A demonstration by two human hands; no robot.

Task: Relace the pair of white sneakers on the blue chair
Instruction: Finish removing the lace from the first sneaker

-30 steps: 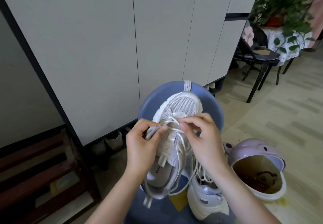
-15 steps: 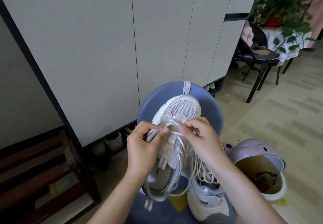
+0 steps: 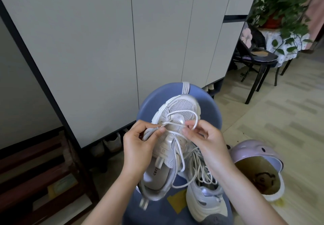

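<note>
A white mesh sneaker (image 3: 180,109) is held up over the blue chair (image 3: 208,112), toe pointing away from me. My left hand (image 3: 140,147) grips its left side near the eyelets, thumb pressing the lace down. My right hand (image 3: 205,137) pinches the white lace (image 3: 191,117), which loops across the toe box and trails down past the tongue. The second white sneaker (image 3: 205,200) lies on the chair seat below my right wrist, with loose laces piled on it.
Grey cabinet doors (image 3: 105,49) stand right behind the chair. A lilac bin (image 3: 257,168) sits on the floor to the right. A dark wooden rack (image 3: 35,172) is at the left. A black chair (image 3: 259,61) and a potted plant (image 3: 278,12) are at the back right.
My right hand has drawn the lace out into a wider loop over the toe box. The sneaker has tilted slightly; my left hand keeps its grip.
</note>
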